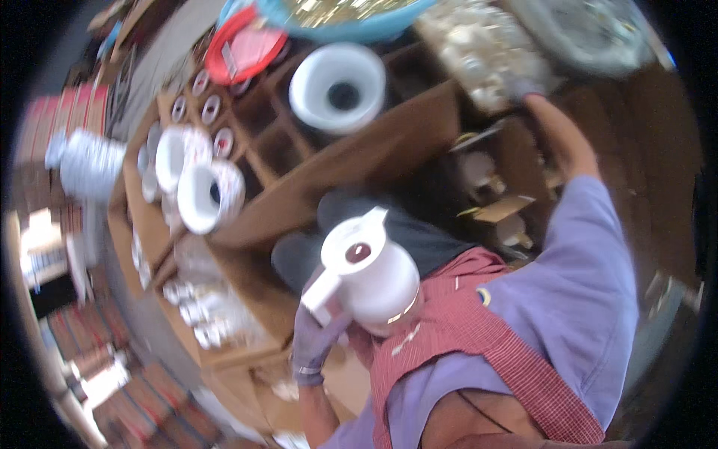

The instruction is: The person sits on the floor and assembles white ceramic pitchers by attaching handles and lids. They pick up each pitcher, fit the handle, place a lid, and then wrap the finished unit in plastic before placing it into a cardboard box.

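Note:
A white thermos jug (pixel 387 286) with a spout, a handle and a dark red round piece in its top stands tilted near my lap. My left hand (pixel 320 339), in a grey glove, holds it around the handle and lower side. My right hand (pixel 519 88), also gloved, is stretched out to the upper right, at the edge of a box of small white parts (pixel 477 50). Its fingers are blurred, and whether they hold anything cannot be told. Past the jug, a wide white round vessel (pixel 338 87) with a dark opening sits in a divided cardboard carton (pixel 359 146).
A blue basin (pixel 359 31) of shiny gold pieces and a red basin (pixel 245 47) lie beyond the carton. More white jugs (pixel 199 199) stand at the left, above a carton of wrapped white parts (pixel 205 314). A clear plastic bag (pixel 589 33) lies at the upper right.

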Tool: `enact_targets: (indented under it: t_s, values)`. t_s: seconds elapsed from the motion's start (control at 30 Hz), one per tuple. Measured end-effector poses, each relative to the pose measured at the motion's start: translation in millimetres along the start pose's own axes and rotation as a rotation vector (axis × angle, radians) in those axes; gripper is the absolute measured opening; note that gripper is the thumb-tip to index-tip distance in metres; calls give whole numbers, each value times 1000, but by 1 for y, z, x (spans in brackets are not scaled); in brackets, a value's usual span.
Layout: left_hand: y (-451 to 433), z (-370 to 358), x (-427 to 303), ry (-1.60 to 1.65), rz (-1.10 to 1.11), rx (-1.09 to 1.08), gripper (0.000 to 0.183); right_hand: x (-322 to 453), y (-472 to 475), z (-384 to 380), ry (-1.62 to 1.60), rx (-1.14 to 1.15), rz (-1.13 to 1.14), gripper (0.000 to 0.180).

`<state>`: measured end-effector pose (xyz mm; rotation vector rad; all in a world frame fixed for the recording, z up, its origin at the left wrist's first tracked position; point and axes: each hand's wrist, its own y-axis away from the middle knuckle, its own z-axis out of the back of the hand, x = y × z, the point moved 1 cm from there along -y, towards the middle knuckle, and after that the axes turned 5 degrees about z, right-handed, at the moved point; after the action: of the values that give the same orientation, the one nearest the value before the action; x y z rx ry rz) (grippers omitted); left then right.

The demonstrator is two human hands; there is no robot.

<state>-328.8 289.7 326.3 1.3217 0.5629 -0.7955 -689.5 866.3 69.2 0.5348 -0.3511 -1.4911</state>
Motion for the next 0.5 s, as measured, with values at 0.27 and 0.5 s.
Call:
enact_targets:
  t_s: [0.27,0.5]
  values:
    - [4,-10,24,-38,-43,-205,37,-65,-41,-27,-19,-442,145,52]
    - [-3,-13,22,34,-71,-211,39,-174,-3,148,468,-1036,365,35]
